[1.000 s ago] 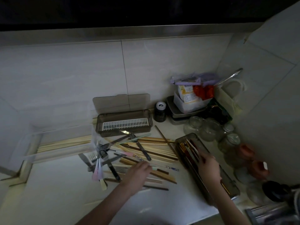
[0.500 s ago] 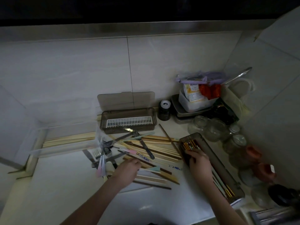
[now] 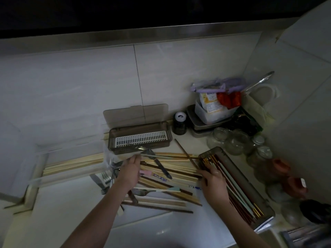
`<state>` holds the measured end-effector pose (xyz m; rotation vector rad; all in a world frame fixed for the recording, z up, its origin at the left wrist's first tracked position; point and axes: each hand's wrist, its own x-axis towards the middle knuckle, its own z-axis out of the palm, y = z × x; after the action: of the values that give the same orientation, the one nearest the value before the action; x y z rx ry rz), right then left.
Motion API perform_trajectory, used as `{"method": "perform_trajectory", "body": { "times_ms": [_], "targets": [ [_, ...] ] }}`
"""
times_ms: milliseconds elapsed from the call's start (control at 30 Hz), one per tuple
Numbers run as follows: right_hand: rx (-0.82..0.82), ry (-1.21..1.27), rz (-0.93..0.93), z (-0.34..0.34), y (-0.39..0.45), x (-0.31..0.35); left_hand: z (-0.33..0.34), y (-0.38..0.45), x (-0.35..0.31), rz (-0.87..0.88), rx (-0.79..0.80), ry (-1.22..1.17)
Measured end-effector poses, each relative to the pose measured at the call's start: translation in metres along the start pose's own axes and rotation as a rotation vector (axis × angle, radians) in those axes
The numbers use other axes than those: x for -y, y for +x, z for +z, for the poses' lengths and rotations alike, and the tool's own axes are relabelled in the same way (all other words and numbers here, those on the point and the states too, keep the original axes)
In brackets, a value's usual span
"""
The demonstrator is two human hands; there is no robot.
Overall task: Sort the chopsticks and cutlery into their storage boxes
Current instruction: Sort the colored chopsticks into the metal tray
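A loose pile of chopsticks and cutlery [image 3: 170, 173] covers the middle of the white counter, with forks [image 3: 107, 177] at its left edge. My left hand [image 3: 129, 171] lies palm down over the pile, its fingers stretched toward the front of the brown box with a white grate [image 3: 139, 139], whose lid stands open. My right hand [image 3: 213, 181] rests at the far left end of the long dark box [image 3: 265, 203], fingertips touching the chopstick ends inside. A clear box of pale wooden chopsticks [image 3: 71, 163] lies at the left.
Glass jars [image 3: 232, 140] crowd the back right corner beside a small black jar [image 3: 179, 124], a metal tray holding a tub of packets [image 3: 213, 111] and a ladle [image 3: 259, 81]. Red-lidded jars [image 3: 293, 185] stand by the right wall. The tiled wall is close behind.
My left hand moved up over the pile toward the brown box. My right hand slid from the middle of the dark box to its far left end.
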<state>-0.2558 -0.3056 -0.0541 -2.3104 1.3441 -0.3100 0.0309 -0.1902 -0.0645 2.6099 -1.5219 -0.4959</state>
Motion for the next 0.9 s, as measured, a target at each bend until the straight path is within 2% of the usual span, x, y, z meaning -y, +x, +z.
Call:
{"method": "perform_trajectory", "body": {
  "times_ms": [167,300,500,667,900],
  "targets": [
    [0.010,-0.001,0.004,0.000,-0.003,-0.006,-0.006,0.013,-0.004,-0.035,-0.005,0.076],
    [0.027,0.003,-0.001,-0.003,-0.004,-0.006,-0.010,0.018,-0.009,-0.062,-0.034,0.048],
    [0.050,-0.012,-0.005,-0.006,-0.003,-0.006,-0.013,0.024,-0.020,0.068,0.062,0.213],
    [0.046,0.015,0.012,-0.009,-0.007,-0.008,-0.006,0.027,-0.031,0.171,0.098,0.199],
    [0.057,0.025,0.018,-0.011,-0.010,-0.011,-0.006,0.021,-0.036,0.188,0.113,0.335]
  ]
}}
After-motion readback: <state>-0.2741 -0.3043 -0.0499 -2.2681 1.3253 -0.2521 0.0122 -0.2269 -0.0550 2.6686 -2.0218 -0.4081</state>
